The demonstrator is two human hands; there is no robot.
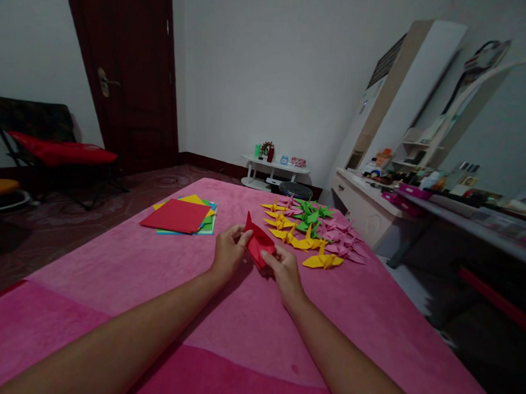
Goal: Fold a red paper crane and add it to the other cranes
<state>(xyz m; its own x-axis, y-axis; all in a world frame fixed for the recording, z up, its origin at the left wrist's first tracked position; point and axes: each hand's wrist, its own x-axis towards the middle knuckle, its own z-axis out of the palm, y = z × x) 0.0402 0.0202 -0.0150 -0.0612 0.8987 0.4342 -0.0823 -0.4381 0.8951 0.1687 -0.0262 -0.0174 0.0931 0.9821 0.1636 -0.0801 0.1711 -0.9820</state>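
Pink cloth (246, 327) below, my left hand (229, 251) and right hand (287, 272) pinch red paper (256, 245), seemingly mid-fold; next crease needs care.

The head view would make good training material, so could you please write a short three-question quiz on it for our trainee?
1. What colour is the folded paper held by the left hand and the right hand?
2. True or false: the pile of flat sheets lies to the left of both hands.
3. Which colour of folded bird lies nearest the right hand? A) green B) yellow C) pink

Key: 1. Red. 2. True. 3. B.
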